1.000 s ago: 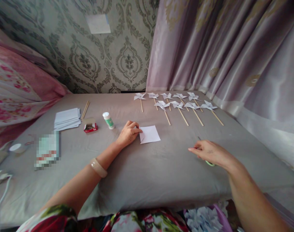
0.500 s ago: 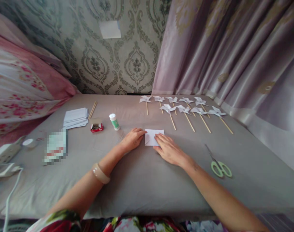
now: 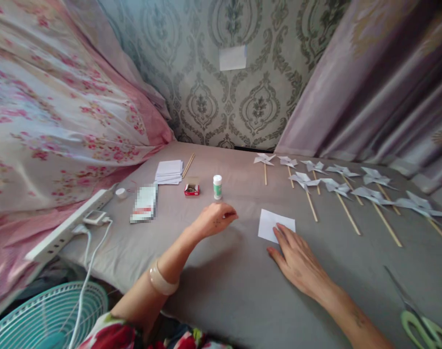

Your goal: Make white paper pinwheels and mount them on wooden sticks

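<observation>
The right hand [image 3: 297,259] lies palm down with fingers spread, its fingertips resting on the near edge of a square white paper sheet [image 3: 269,225]. The sheet is flat on the cloth-covered surface [image 3: 242,295], between the glue stick and the nearer pinwheels. The left hand [image 3: 214,219], with a pale bangle [image 3: 163,279] at its wrist, is raised above the surface and apart from the sheet, its fingers curled toward the thumb; whether it grips anything small is hidden.

Just beyond the left hand the glue stick [image 3: 217,187] stands upright, white-capped with a green label. To its left is an open red box [image 3: 192,191] with small dark pieces inside, and farther left two thin wooden sticks [image 3: 188,166] beside a stack of white paper [image 3: 169,172]. A pixelated packet [image 3: 144,203] lies in front of the stack, with a small white round object [image 3: 121,193] near it.

On the right, nine white paper pinwheels [image 3: 304,181] on sticks lie in two rows, and green-handled scissors [image 3: 412,308] lie nearer the person, pointing away.

A white power strip [image 3: 70,225] with cables runs along the left edge, above a turquoise fan grille [image 3: 31,315]. A white sheet [image 3: 233,57] is on the patterned wall [image 3: 260,109], between a floral curtain [image 3: 60,106] and a mauve one.
</observation>
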`<state>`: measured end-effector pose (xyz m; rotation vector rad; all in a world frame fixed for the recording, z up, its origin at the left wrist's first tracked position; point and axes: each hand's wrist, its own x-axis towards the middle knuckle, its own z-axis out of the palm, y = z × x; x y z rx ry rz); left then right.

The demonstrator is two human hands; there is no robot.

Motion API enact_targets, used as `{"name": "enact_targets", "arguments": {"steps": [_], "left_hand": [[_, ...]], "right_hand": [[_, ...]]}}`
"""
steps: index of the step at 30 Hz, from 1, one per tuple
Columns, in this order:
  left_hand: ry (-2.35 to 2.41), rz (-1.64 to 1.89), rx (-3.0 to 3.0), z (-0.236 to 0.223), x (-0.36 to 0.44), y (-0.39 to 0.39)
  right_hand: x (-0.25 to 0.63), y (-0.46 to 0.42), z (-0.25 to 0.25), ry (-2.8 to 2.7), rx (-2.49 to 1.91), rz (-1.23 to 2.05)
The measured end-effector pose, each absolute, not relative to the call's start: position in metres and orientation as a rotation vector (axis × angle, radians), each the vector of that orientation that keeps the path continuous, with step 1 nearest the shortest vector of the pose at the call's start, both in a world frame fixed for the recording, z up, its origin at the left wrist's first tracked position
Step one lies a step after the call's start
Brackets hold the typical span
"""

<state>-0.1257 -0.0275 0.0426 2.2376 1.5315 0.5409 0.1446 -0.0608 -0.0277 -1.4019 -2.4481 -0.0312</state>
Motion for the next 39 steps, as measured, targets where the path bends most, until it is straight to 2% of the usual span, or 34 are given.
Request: {"name": "enact_targets", "arguments": {"steps": [12, 22, 30, 39], "left_hand": [[2.057, 1.042, 1.71, 0.035, -0.152, 0.007], [2.04, 1.063, 1.666, 0.018, -0.146, 0.029], [1.95, 1.096, 1.905, 0.018, -0.133, 0.019], [1.705, 1.137, 2.329, 0.04, -0.09, -0.011]], "right_hand": [[0.146, -0.051, -0.002, -2.395, -1.426, 0.081], [0.148, -0.047, 0.0, -2.248, -1.466, 0.216], [0.15, -0.045, -0.001, -2.192, -1.407, 0.234], [0.15, -0.043, 0.013, -2.068, -1.409, 0.377]]}}
